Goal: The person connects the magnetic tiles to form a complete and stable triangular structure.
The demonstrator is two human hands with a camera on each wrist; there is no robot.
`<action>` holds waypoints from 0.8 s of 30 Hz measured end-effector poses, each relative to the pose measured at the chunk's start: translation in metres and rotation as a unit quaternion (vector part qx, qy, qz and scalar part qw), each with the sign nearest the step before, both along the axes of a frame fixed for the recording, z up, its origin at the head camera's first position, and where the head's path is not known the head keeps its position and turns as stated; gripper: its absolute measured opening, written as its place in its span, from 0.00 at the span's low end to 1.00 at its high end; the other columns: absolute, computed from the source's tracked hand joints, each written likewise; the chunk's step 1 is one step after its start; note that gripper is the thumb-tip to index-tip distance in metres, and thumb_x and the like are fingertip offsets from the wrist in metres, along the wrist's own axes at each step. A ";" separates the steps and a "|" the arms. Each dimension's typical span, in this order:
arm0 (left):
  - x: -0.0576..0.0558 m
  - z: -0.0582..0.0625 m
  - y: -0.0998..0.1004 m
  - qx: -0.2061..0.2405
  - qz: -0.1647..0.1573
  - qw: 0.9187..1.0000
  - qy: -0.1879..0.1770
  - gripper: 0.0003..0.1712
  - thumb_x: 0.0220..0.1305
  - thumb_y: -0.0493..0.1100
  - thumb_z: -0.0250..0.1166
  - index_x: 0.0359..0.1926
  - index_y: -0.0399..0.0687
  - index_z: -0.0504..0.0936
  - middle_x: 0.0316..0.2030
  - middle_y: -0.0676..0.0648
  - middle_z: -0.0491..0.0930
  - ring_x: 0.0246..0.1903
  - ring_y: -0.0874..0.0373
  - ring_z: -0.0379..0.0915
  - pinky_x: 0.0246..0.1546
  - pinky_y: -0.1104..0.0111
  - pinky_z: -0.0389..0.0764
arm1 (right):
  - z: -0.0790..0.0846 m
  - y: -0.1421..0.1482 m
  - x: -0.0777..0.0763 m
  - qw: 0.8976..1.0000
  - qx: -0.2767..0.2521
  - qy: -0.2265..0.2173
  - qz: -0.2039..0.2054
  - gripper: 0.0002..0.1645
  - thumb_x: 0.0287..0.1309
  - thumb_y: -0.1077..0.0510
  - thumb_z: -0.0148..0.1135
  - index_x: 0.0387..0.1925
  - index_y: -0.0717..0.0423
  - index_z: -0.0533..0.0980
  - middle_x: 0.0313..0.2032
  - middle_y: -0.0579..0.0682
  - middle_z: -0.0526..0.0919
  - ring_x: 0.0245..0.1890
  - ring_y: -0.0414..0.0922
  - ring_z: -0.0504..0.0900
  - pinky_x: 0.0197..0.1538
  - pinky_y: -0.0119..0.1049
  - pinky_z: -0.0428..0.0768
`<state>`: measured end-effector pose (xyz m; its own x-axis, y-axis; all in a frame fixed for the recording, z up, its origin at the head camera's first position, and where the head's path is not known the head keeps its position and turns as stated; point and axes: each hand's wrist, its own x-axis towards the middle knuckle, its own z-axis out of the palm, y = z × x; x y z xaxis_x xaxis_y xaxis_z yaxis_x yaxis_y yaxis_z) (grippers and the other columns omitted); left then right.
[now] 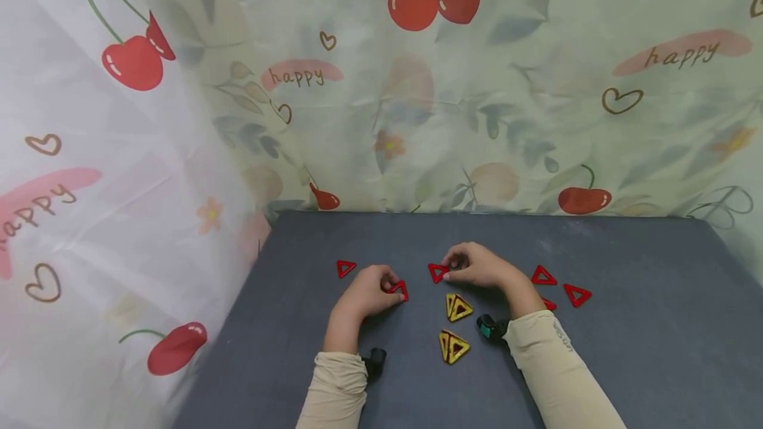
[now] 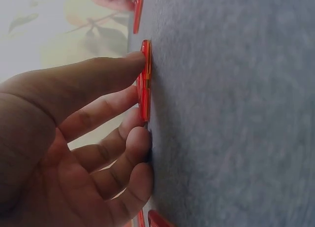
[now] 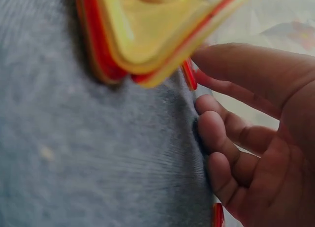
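Note:
My left hand (image 1: 371, 291) pinches a red triangle tile (image 1: 402, 290) between thumb and fingers, low over the dark table. In the left wrist view that red tile (image 2: 145, 81) stands edge-on, its side against the grey surface. To the right, my right hand (image 1: 479, 265) pinches another red triangle tile (image 1: 438, 273) by its right corner. The right wrist view shows only a sliver of this tile (image 3: 189, 75) at the fingertips. Between the forearms lie two yellow triangle pairs, the upper yellow pair (image 1: 459, 308) and the lower yellow pair (image 1: 454, 347).
One red triangle (image 1: 346, 269) lies beyond the left hand. Right of the right wrist are several more, among them a red triangle (image 1: 544, 275) and another red triangle (image 1: 577, 295). The dark table (image 1: 656, 349) ends at a patterned curtain (image 1: 357, 151) behind and at left.

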<state>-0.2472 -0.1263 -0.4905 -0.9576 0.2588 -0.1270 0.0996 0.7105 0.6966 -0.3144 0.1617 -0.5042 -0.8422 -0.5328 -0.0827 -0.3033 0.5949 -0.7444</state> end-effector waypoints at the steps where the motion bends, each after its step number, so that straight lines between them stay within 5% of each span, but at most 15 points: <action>1: 0.000 0.000 0.001 -0.001 -0.002 1.000 0.000 0.15 0.64 0.42 0.77 0.49 0.43 0.86 0.39 0.43 0.81 0.34 0.54 0.73 0.37 0.61 0.76 | 0.000 0.000 0.000 1.000 0.000 0.002 -0.002 0.16 0.66 0.55 0.74 0.52 0.57 0.84 0.45 0.54 0.82 0.39 0.44 0.78 0.46 0.41 0.77; 24: -0.002 -0.001 0.013 -0.019 -0.033 0.999 0.008 0.15 0.64 0.41 0.77 0.49 0.42 0.86 0.38 0.44 0.81 0.34 0.56 0.73 0.38 0.61 0.77 | -0.004 -0.004 0.011 0.999 0.016 0.025 -0.013 0.08 0.66 0.57 0.74 0.46 0.51 0.87 0.39 0.50 0.82 0.33 0.43 0.75 0.41 0.39 0.76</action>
